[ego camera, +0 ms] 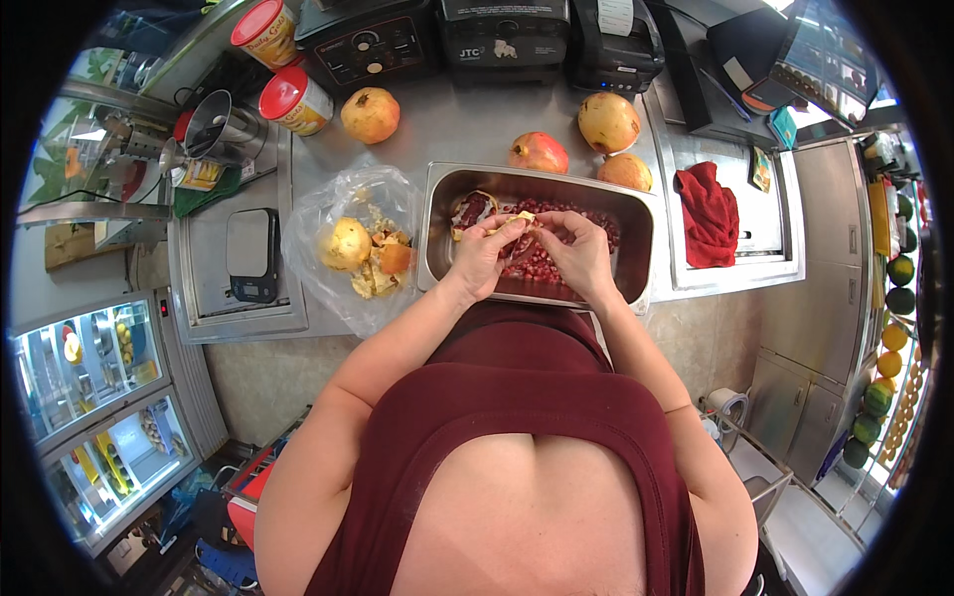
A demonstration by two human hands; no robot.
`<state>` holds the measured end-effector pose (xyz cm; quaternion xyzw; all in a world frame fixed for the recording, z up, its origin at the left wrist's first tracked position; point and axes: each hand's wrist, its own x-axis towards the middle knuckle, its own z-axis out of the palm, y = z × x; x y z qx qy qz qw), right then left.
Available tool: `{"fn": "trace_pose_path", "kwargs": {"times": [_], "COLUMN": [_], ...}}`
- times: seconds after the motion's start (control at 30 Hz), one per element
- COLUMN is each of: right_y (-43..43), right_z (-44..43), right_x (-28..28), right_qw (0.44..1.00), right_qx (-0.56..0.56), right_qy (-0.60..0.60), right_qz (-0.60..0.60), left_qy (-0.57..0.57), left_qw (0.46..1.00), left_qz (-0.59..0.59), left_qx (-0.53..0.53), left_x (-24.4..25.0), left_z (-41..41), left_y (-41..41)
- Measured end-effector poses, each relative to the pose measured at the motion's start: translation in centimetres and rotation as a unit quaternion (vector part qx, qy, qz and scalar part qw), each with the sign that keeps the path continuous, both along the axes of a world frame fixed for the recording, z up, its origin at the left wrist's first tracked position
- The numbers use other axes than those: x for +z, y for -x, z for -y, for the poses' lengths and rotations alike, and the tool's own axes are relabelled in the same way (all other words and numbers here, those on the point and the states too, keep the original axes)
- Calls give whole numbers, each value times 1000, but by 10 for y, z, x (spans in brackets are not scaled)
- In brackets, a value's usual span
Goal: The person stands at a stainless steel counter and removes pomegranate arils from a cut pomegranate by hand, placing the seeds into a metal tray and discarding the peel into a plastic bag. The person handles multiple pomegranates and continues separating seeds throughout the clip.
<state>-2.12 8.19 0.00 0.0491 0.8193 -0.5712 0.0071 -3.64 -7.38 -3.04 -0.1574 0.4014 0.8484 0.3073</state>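
Observation:
Both hands meet over a deep stainless-steel pan [633, 253] that holds loose red pomegranate seeds [538, 270]. My left hand [483, 252] grips a small pale-yellow pomegranate piece [524, 217] between thumb and fingers. Against that same piece, the thumb and fingertips of my right hand [577, 249] are pinched; the fingers partly hide it. A cut pomegranate chunk [475, 208] with its dark red seeds showing rests in the pan's far left corner. Left of the pan, a clear plastic bag [305, 223] lies spread with pomegranate peels [387, 257] in it.
Whole pomegranates [370, 115] stand on the steel counter [462, 127] behind the pan. A digital scale [253, 253] sits at left, a red cloth [706, 216] at right. Two red-lidded tins [296, 100], black blender bases [507, 41] and a label printer [617, 52] line the back.

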Motion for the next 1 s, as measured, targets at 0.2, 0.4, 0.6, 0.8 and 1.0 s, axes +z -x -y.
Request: {"fn": "trace_pose_path", "kwargs": {"times": [0.2, 0.4, 0.6, 0.8, 1.0], "right_y": [0, 5, 1, -2, 0], "right_z": [-6, -13, -15, -12, -15], "right_x": [8, 14, 20, 6, 8], "right_qw": [995, 988, 996, 995, 992], "right_qx": [7, 33, 56, 22, -60], "right_qy": [30, 61, 5, 59, -98], "right_qz": [91, 140, 74, 75, -45], "left_qy": [-32, -51, -57, -35, -13], "left_qw": [999, 998, 998, 999, 1000], "left_qz": [7, 23, 26, 29, 17], "left_qx": [-9, -21, -18, -10, 21], "left_x": [-2, 1, 3, 2, -1], "left_z": [2, 3, 3, 0, -2], "left_y": [-1, -1, -1, -1, -2]}}
